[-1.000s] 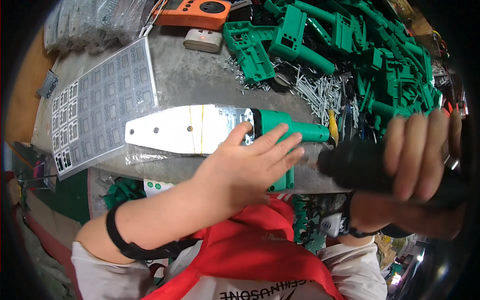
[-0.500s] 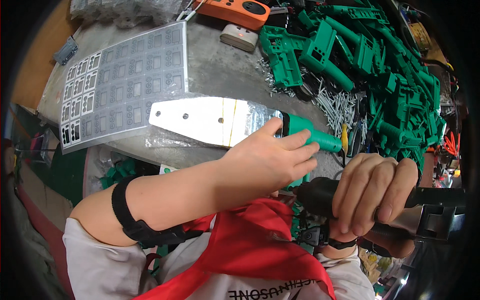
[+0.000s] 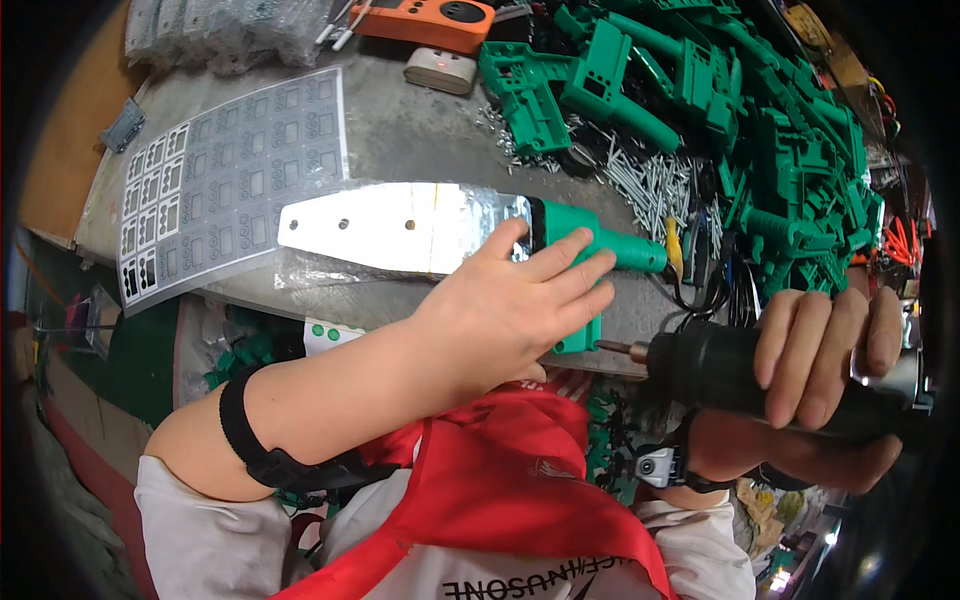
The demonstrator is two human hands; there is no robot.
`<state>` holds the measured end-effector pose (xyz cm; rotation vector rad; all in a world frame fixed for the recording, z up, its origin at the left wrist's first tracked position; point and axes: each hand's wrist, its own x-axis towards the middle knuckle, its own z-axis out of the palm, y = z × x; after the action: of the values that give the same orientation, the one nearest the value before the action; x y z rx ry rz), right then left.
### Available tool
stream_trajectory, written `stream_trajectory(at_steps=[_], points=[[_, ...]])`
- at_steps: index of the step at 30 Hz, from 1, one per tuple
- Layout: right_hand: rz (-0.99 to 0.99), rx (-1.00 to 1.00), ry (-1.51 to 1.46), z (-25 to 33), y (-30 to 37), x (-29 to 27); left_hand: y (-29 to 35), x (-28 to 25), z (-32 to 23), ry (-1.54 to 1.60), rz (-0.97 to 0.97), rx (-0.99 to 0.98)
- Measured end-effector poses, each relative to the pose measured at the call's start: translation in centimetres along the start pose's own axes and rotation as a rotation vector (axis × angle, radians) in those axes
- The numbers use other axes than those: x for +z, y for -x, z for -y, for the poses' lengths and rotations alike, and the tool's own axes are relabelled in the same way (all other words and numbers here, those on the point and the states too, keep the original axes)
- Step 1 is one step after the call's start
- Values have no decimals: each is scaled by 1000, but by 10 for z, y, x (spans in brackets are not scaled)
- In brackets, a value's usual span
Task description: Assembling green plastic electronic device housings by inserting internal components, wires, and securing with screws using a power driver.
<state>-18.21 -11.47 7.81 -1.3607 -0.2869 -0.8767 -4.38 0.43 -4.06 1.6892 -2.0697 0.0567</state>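
A tool with a green plastic housing point(image 3: 575, 228) and a long flat white blade point(image 3: 370, 228) in clear wrap lies across the table edge. My left hand point(image 3: 530, 305) grips the housing, its fingers laid over the top. Part of the housing is hidden under the palm. My right hand point(image 3: 815, 350) is closed around a black electric screwdriver point(image 3: 700, 365), held level at the right. The bit point(image 3: 622, 349) points left at the lower part of the housing, apparently a short way off it.
Green housing halves point(image 3: 800, 170) are heaped at the right. Loose screws point(image 3: 650, 190) lie beside them, with a yellow-handled tool point(image 3: 674, 250) and black cables point(image 3: 715, 295). A sticker sheet point(image 3: 235, 165) is at left. Farther back are an orange meter point(image 3: 425, 22), a white socket block point(image 3: 440, 70) and wrapped packs point(image 3: 215, 35).
My right hand has drawn the electric screwdriver to the right, away from the housing, and its bit now shows. The left hand keeps its hold. The whole view has shifted slightly.
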Motion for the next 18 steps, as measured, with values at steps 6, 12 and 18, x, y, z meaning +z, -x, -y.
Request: stream_trajectory(at_steps=[6, 12, 18], points=[[-34, 259, 138, -10, 12, -11, -2, 10, -2, 89, -86, -66], [680, 314, -202, -33, -28, -46, -6, 33, -11, -34, -243, -152], [675, 321, -180, -35, -27, -46, -7, 35, -9, -105, -299, -136]])
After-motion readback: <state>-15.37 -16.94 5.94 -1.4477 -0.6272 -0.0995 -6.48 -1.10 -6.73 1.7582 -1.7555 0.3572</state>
